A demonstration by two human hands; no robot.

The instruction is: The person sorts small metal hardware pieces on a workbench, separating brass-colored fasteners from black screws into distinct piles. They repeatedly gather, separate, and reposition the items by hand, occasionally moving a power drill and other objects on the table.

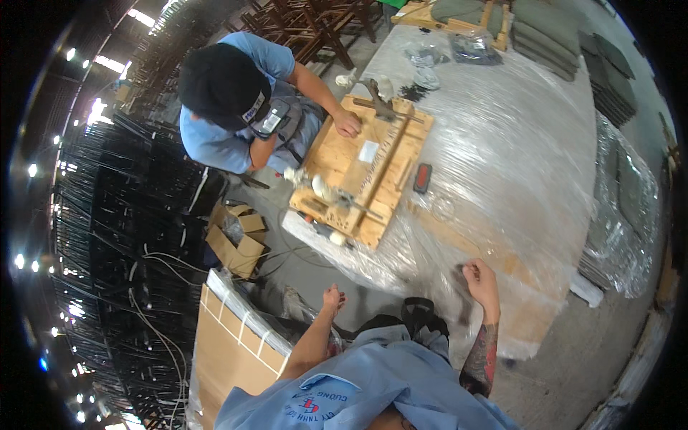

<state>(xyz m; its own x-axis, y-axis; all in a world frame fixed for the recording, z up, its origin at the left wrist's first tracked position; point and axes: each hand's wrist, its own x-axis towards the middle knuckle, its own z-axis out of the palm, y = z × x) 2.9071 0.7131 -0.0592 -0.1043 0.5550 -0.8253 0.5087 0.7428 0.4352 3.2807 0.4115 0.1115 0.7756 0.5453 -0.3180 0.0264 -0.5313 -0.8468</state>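
My left hand (334, 297) hangs low beside the table's near left corner, palm partly up, with loosely bent fingers apart and nothing visible in them. My right hand (482, 280) is over the near part of the plastic-wrapped table (502, 165), its fingers curled in and nothing seen in them. Beyond both hands a plywood jig (340, 159) lies on the table's left edge. Metal clamps (380, 104) with pale knobs are fixed at its two ends. A small paper label (368, 151) lies on the board. Right of the jig rests a red-and-black tool or case (423, 178).
A co-worker in a blue shirt and black cap (222, 84) sits at the jig, one hand on it. Below stand an open carton (244, 240) and a strapped cardboard pack (229, 351). Grey cushions (548, 36) lie at the far right; dark metal rods (107, 251) fill the left.
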